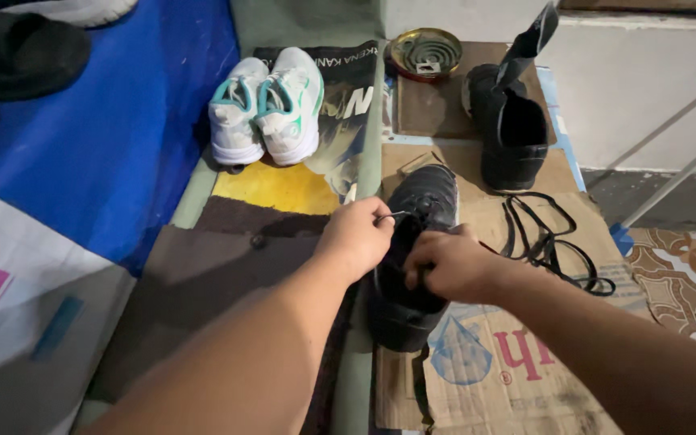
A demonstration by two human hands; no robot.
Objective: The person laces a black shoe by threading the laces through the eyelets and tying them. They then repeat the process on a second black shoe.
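Black and low-cut, a sneaker [414,258] lies on flattened brown cardboard [517,379] on the floor, toe pointing away from the person. The left hand [356,238] sits at the sneaker's left edge, thumb and forefinger pinched on the tip of a dark shoelace [392,215] drawn up from the eyelets. The right hand [454,264] rests on the sneaker's opening, fingers curled down over the tongue area; whether they grip anything under them cannot be told.

Just right of the sneaker, a loose black lace [553,242] lies in tangled loops on the cardboard. Beyond the sneaker and slightly right stands a second black shoe [513,133], its tongue pulled up. Further beyond, a round brass-coloured tin [425,53] holds a green spiral coil. Beyond and left of the sneaker, a pair of white-and-teal trainers [266,109] stands side by side on a dark printed sheet [348,113], with a blue tarpaulin [122,121] further left.
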